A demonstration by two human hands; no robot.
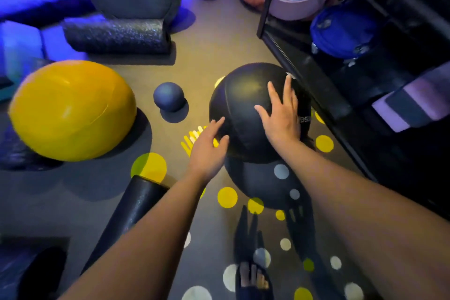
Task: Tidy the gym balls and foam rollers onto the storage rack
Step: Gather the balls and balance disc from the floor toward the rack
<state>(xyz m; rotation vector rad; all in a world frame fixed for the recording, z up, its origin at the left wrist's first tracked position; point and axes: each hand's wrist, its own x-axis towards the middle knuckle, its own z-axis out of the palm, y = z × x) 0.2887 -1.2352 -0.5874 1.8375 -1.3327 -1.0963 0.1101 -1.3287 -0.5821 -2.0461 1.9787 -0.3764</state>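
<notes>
My right hand (pixel 280 114) lies flat on the upper right of the big black ball (pixel 246 105), fingers spread wide to cover as much of it as I can. My left hand (pixel 207 151) comes in from the lower left, fingers straight and just touching its side, so the ball sits between two open palms; it looks too broad for one hand. It is at the centre right of the frame, just beside the edge of the storage rack (pixel 323 95). I cannot tell whether it is off the floor. The yellow ball (pixel 70 109), the small blue ball (pixel 168 96) and two foam rollers (pixel 117 36) lie on the left, not yet tidied.
</notes>
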